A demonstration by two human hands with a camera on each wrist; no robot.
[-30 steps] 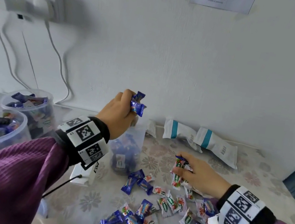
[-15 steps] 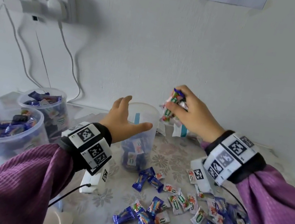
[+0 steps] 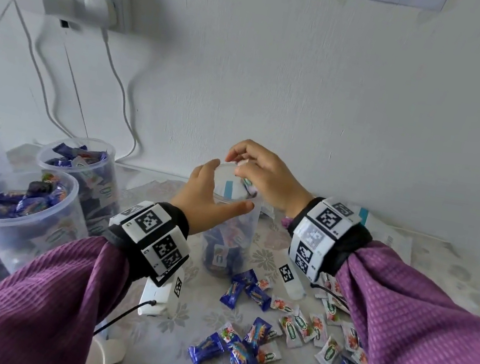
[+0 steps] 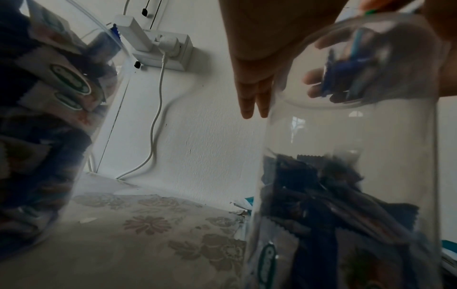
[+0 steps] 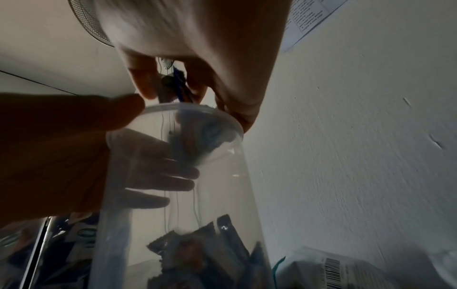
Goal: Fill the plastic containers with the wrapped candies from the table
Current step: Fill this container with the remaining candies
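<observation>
Left hand wraps thumb and fingers around the cup near its rim, steadying it on the table. Right hand, directly over the mouth, pinches candies, placed to drop inside; more candies lie loose nearby.

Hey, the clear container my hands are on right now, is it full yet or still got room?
Still room. The container holds candies only in its lower part; the upper part is clear.
</observation>
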